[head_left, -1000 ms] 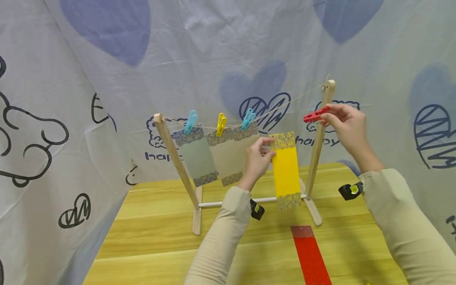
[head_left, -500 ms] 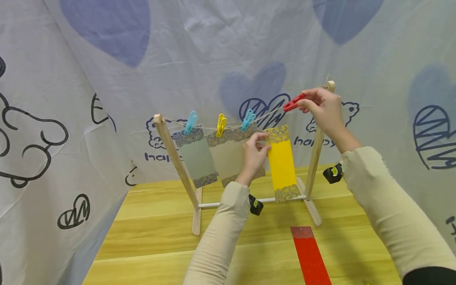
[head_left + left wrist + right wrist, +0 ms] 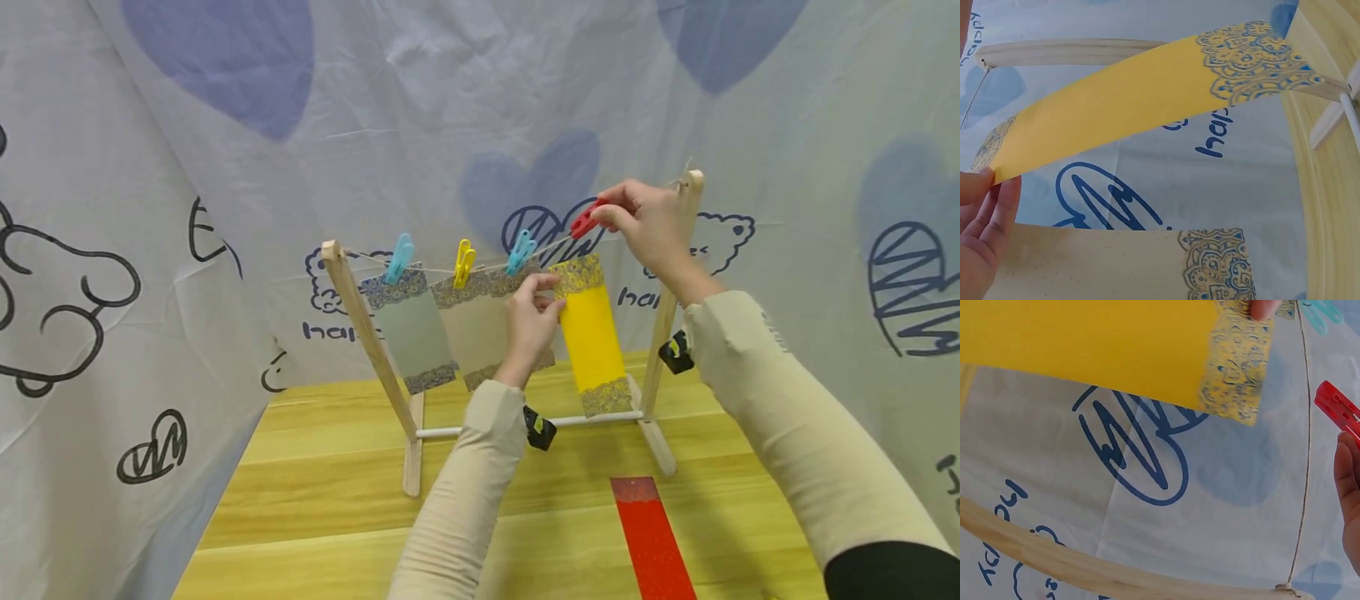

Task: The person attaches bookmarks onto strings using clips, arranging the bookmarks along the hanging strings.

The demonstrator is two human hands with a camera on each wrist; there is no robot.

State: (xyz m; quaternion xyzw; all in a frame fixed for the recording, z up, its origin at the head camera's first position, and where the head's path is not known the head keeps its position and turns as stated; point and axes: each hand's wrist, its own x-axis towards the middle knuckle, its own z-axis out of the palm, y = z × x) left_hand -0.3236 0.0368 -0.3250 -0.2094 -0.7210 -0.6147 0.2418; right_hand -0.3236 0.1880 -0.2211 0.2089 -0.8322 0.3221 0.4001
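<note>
My left hand [image 3: 531, 329] pinches a yellow card [image 3: 592, 333] by its upper left edge; lace-like patterned bands cross both its ends. The card hangs just below the string [image 3: 1307, 456], right of the other cards. With thumb and fingers my right hand [image 3: 648, 229] pinches a red clothespin [image 3: 585, 218], close above the string and over the card's top edge. In the right wrist view a small gap shows between the clothespin and the string. A pale green card [image 3: 414, 333] and cream cards [image 3: 472, 329] hang from blue [image 3: 400, 257] and yellow clothespins [image 3: 463, 262].
Two wooden posts [image 3: 367, 333] carry the string, joined low down by a white rod [image 3: 442, 432]. A red card [image 3: 651, 533] lies on the wooden table [image 3: 300, 500] in front. Behind hangs a white cloth [image 3: 420, 100] with hearts and lettering.
My right hand has brought the red clothespin leftward to the string above the yellow card. My left hand has raised the card slightly and shifted it left.
</note>
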